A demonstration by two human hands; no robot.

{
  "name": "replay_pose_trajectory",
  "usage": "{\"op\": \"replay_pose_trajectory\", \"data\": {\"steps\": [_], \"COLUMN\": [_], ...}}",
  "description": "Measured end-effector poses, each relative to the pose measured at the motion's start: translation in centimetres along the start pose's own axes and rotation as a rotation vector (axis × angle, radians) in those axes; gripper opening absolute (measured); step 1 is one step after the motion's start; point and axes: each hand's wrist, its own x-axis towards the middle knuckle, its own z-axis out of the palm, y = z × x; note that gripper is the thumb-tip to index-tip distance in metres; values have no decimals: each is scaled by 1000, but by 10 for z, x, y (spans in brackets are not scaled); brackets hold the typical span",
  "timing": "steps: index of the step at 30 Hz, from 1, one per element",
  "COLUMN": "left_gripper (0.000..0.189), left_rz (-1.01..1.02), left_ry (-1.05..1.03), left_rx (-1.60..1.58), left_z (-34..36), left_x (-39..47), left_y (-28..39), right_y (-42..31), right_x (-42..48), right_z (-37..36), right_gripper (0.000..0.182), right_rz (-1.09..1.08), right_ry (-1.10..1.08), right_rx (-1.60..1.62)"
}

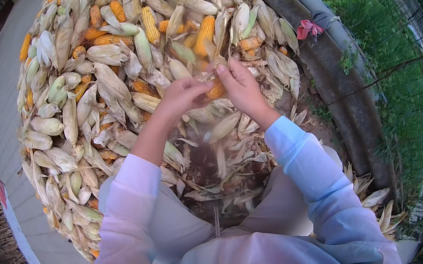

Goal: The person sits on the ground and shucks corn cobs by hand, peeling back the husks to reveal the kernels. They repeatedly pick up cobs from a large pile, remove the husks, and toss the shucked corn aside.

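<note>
An orange ear of corn (pixel 216 90) is between my two hands, with dry husk leaves (pixel 220 58) standing up from its far end. My left hand (pixel 184 96) grips the ear from the left, thumb on top. On the other side, my right hand (pixel 240 85) pinches the husk at the far end between thumb and fingers. Beyond both hands lies a large pile of corn ears, many still wrapped in pale husks (pixel 108 56); among them a bare orange ear (pixel 205 35) shows. Loose husks (pixel 224 127) lie on the soil below my hands.
The pile spreads far to the left onto grey paving (pixel 15 135). Along the right run a dark curved sheet (pixel 335 69) and a grey rolled edge (pixel 339 33) with a pink cloth (pixel 308 28) tied on. Wire fencing and green plants (pixel 385 44) stand beyond. My knees flank the husks.
</note>
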Motion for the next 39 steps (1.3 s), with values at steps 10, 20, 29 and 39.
{"op": "replay_pose_trajectory", "data": {"steps": [10, 20, 29, 39], "left_gripper": [36, 40, 47, 44], "left_rz": [-326, 333, 420, 607], "left_ry": [-341, 240, 311, 197], "left_rx": [-281, 737, 965, 1077], "left_z": [16, 54, 49, 41], "left_x": [-9, -7, -7, -2], "left_y": [-16, -42, -43, -45], "right_y": [-26, -4, 4, 20], "right_x": [-14, -6, 4, 7], "right_z": [-3, 16, 0, -9], "right_gripper": [21, 17, 16, 10], "right_rz": [-82, 465, 708, 881], "right_ry": [-184, 315, 314, 328], "right_rx": [-221, 761, 883, 973]}}
